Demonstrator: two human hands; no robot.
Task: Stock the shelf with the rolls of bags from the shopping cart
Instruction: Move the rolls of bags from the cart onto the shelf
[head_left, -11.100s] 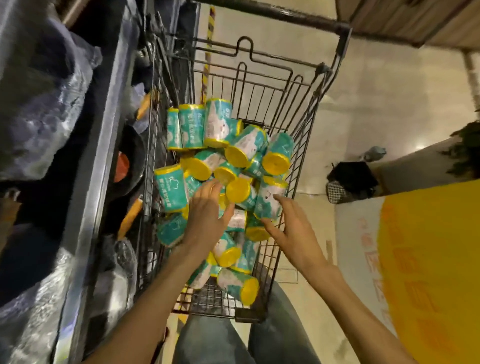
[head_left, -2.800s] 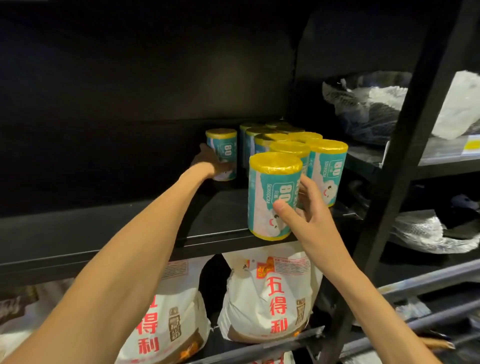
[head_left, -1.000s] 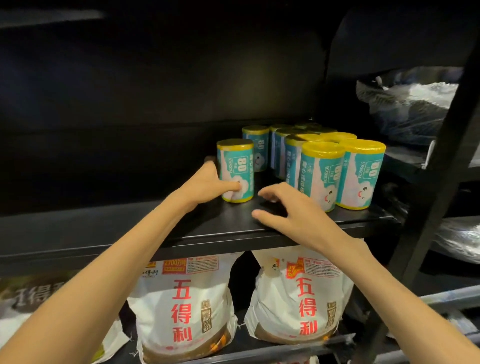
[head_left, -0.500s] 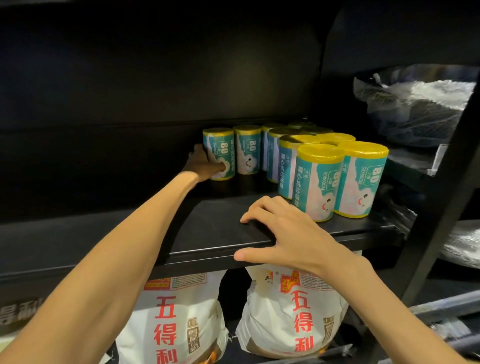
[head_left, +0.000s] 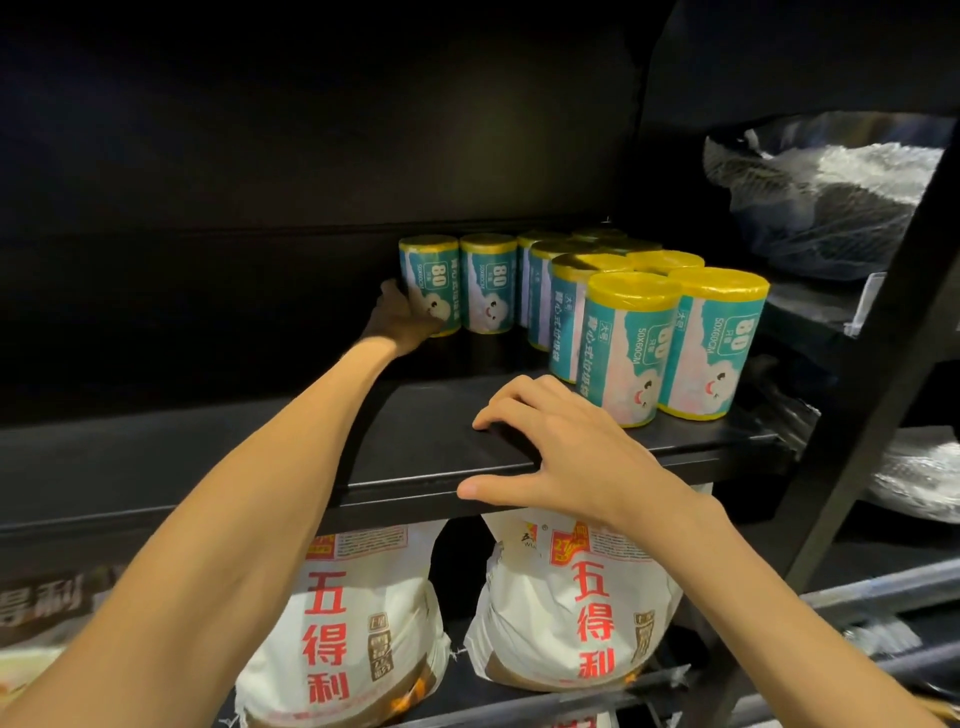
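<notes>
The rolls (head_left: 618, 312) stand upright in a block at the shelf's (head_left: 415, 447) right end, reaching its front edge; the dark board left of them lies bare. The left hand (head_left: 402, 317) reaches to the back, gripping the leftmost roll (head_left: 428, 283), which touches its neighbour. The right hand (head_left: 563, 452) rests on the front lip with fingers relaxed, holding nothing. White sacks (head_left: 576, 608) sit below.

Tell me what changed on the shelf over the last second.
The left hand pushed the leftmost roll from mid-shelf back against its neighbour at the rear and still holds it. The right hand drew back to rest on the shelf edge. The other rolls and the white sacks stayed put.
</notes>
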